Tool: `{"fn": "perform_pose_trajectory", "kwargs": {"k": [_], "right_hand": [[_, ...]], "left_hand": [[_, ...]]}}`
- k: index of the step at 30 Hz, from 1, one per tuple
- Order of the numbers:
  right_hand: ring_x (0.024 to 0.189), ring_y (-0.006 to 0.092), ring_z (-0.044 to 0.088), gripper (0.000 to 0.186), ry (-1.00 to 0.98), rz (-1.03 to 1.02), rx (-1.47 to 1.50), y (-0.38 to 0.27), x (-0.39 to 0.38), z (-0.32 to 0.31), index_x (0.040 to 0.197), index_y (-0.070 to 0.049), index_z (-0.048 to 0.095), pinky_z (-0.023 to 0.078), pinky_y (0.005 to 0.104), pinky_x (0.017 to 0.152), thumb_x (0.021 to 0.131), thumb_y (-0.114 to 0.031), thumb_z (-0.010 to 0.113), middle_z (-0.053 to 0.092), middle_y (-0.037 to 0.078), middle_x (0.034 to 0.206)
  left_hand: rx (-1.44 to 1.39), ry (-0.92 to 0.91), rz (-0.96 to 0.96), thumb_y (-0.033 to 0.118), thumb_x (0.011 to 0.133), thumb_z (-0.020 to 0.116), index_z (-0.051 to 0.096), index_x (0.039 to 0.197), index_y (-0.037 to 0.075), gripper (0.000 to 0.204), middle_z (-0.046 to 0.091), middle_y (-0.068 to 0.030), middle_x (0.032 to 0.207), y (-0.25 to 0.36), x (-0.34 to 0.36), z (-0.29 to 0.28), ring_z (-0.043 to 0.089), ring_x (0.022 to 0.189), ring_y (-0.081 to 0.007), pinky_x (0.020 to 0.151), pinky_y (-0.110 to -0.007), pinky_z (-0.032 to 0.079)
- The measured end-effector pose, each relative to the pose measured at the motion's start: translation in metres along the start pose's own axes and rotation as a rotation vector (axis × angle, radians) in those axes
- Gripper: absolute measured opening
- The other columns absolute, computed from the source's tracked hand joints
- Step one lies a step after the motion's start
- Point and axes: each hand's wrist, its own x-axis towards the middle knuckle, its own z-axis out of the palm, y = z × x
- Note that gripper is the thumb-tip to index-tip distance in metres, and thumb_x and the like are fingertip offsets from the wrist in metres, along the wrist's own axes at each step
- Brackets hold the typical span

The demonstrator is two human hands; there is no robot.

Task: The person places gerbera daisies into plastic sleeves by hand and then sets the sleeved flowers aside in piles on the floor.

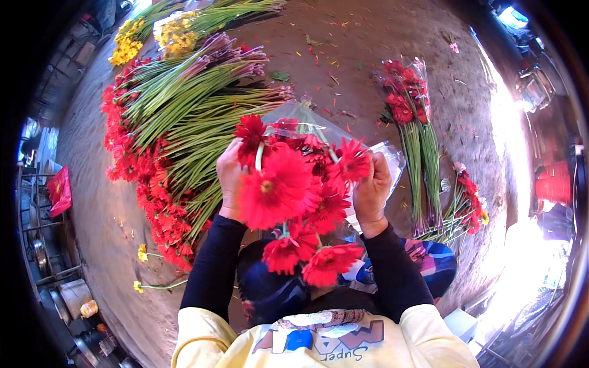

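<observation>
A bunch of red gerberas [277, 187] is held up in front of me between my two hands, its blooms facing up and toward me. My left hand [229, 181] closes on the bunch's left side, its fingertips partly hidden by petals. On the other side my right hand [372, 195] is closed in a pinch at the edge of a clear plastic sleeve [295, 112], beside the rightmost bloom. The sleeve spreads behind the blooms. More clear plastic [393, 161] shows just behind my right hand. Where the bunch's stems run is mostly hidden.
A large heap of red gerberas with long green stems [184, 116] lies on the brown floor [343, 37] to the left. Yellow flowers [178, 34] lie beyond it. At right are a sleeved red bunch [406, 98] and some loose flowers [469, 196]. Metal racks [40, 227] stand far left.
</observation>
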Motion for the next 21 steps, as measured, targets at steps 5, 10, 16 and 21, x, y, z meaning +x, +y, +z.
{"fn": "perform_pose_trajectory", "kwargs": {"k": [5,10,16,21], "right_hand": [[0.06,0.0086,0.048,0.016,-0.01,-0.073,-0.084,-0.016,-0.005,0.006,0.083,-0.002,0.052,0.041,0.0239,0.057,0.089,-0.014,0.062,0.055,0.002,0.069],[0.062,0.0115,0.056,0.01,-0.066,-0.213,-0.168,-0.01,-0.011,0.004,0.086,-0.003,0.055,0.045,0.0268,0.058,0.086,-0.008,0.064,0.058,0.007,0.073],[0.068,0.0264,0.058,0.009,-0.25,-0.509,-0.206,-0.02,-0.037,-0.015,0.085,-0.004,0.054,0.046,0.0326,0.06,0.081,0.003,0.058,0.059,0.013,0.079],[0.064,0.0277,0.057,0.013,-0.496,-0.373,-0.261,-0.046,-0.06,-0.032,0.081,-0.004,0.054,0.045,0.0333,0.055,0.076,-0.001,0.066,0.058,0.011,0.077]], "left_hand": [[-0.66,0.274,-0.362,0.005,0.082,0.067,0.046,0.076,0.007,0.022,0.055,0.0028,0.077,0.014,-0.018,-0.009,0.051,0.072,-0.0032,0.059,-0.022,0.042],[-0.738,0.416,-0.333,0.006,0.091,0.056,0.052,0.085,0.004,0.008,0.053,0.0015,0.073,0.032,-0.017,-0.006,0.045,0.064,-0.0034,0.055,-0.021,0.038],[-0.227,0.443,-0.167,0.006,0.092,0.054,0.057,0.094,0.002,0.005,0.052,0.0,0.08,0.021,-0.084,-0.033,0.042,0.066,-0.0056,0.058,-0.02,0.036],[-0.418,0.459,-0.327,0.005,0.088,0.061,0.056,0.098,0.002,0.012,0.058,-0.0021,0.067,0.035,-0.114,-0.054,0.055,0.059,-0.0092,0.054,-0.022,0.044]]}}
